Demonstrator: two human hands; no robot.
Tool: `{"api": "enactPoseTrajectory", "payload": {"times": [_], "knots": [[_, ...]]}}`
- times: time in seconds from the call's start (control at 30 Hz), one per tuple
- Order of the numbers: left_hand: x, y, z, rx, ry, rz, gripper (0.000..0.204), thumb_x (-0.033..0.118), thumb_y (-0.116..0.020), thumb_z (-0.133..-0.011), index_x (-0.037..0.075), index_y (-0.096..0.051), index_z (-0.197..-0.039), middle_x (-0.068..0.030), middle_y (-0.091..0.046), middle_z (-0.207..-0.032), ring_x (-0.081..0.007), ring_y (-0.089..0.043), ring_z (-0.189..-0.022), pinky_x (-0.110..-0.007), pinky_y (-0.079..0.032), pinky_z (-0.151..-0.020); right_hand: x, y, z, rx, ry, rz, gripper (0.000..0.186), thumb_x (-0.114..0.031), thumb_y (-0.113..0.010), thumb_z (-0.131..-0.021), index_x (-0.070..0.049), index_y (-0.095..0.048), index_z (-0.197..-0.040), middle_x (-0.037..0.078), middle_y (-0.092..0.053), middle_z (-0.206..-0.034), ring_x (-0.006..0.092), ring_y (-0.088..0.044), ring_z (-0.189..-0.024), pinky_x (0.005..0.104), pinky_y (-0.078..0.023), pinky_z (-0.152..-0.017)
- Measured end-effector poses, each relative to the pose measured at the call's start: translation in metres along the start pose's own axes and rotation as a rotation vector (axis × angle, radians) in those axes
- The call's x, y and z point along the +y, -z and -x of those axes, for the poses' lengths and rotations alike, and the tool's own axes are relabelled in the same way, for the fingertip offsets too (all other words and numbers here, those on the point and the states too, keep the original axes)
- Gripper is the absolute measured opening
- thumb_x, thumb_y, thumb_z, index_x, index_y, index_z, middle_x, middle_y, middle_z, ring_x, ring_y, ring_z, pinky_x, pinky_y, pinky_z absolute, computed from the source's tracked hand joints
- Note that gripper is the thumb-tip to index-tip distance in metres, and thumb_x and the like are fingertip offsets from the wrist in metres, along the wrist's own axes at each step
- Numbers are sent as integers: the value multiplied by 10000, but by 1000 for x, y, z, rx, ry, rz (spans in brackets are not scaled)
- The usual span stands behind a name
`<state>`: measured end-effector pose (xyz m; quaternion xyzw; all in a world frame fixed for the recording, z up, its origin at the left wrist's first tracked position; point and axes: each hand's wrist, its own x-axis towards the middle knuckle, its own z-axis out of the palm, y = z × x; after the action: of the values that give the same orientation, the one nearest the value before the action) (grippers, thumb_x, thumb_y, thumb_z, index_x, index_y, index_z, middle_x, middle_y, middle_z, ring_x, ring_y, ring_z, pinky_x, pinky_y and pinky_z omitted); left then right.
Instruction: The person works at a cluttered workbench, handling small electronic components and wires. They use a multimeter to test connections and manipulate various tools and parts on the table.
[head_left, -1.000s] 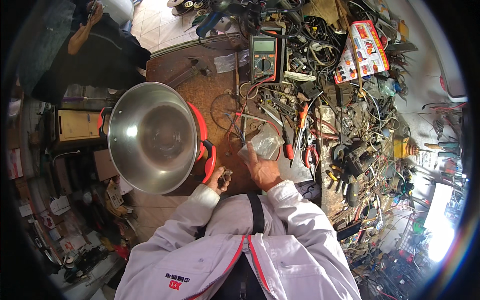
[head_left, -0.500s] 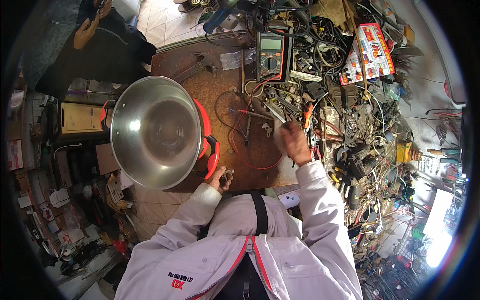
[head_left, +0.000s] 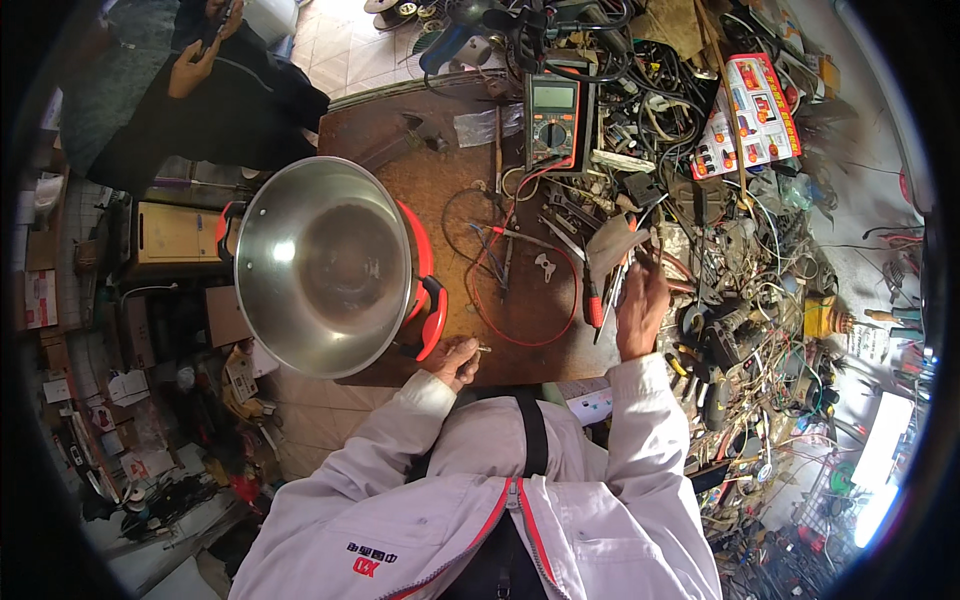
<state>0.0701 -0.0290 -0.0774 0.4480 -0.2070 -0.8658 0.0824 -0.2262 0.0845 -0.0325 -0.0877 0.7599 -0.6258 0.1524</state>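
A large steel pot point(head_left: 310, 290) with red-and-black handles stands on the brown wooden table point(head_left: 450, 150), left of centre. At the table's near edge, beside the pot's right handle point(head_left: 434, 318), my left hand point(head_left: 456, 364) is closed on a small metal piece point(head_left: 485, 349). My right hand point(head_left: 642, 305) is at the table's right side, over the tools, its fingers partly hidden. Near its fingertips is a limp grey-brown piece point(head_left: 612, 246); I cannot tell whether the hand grips it. A red-handled tool point(head_left: 594, 308) lies just left of this hand.
A multimeter point(head_left: 553, 120) sits at the back, its red and black leads point(head_left: 515, 335) looping over the table. Tools and cables point(head_left: 720, 330) pile up on the right, with a printed box point(head_left: 748, 118) behind. Another person point(head_left: 215, 120) stands at the far left, holding a phone.
My right hand has moved right, off the table's middle and over the tools. The grey-brown piece now shows near its fingertips. My left hand stays by the pot handle with the small metal piece.
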Motion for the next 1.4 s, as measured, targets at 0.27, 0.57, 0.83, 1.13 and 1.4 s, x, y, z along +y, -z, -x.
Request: {"api": "enactPoseTrajectory", "payload": {"times": [0.27,0.57,0.83,1.13,1.4], "knots": [[17,-40,6,-146,-90,73,178,173,-650,-949,40,-667,-1066,-22,-641,-849,-91,-500,-600,-220,-387,-521,-8,-4,83,-504,-510,-168,171,-176,-648,-940,-17,-655,-1002,-62,-510,-687,33,-404,-549,221,-298,-479],[36,-73,11,-282,-94,121,210,170,-585,-986,26,-648,-1125,-59,-638,-844,-107,-529,-617,-227,-402,-516,-30,-25,96,-842,-645,-385,305,-344,-536,-1014,-41,-563,-993,-53,-413,-629,54,-354,-495,232,-275,-436],[30,-66,12,-266,-61,109,211,178,-584,-990,20,-636,-1120,-66,-635,-850,-105,-544,-623,-212,-384,-488,-23,-27,103,-810,-569,-416,242,-254,-593,-992,-29,-565,-906,-52,-442,-600,51,-383,-478,230,-283,-429],[21,-66,7,-150,-178,-204,207,223,-680,-931,70,-595,-1040,-40,-629,-858,-72,-497,-583,-203,-351,-457,-15,-21,104,-731,-542,-333,156,-195,-641,-954,-43,-610,-929,-32,-501,-635,50,-437,-515,229,-308,-448],[21,-79,7,28,-126,-288,220,274,-675,-930,64,-641,-987,13,-591,-779,-62,-499,-578,-197,-351,-445,-17,-18,104,-659,-194,-56,262,-232,-636,-940,28,-629,-911,92,-614,-719,140,-559,-697,342,-465,-637]]}}
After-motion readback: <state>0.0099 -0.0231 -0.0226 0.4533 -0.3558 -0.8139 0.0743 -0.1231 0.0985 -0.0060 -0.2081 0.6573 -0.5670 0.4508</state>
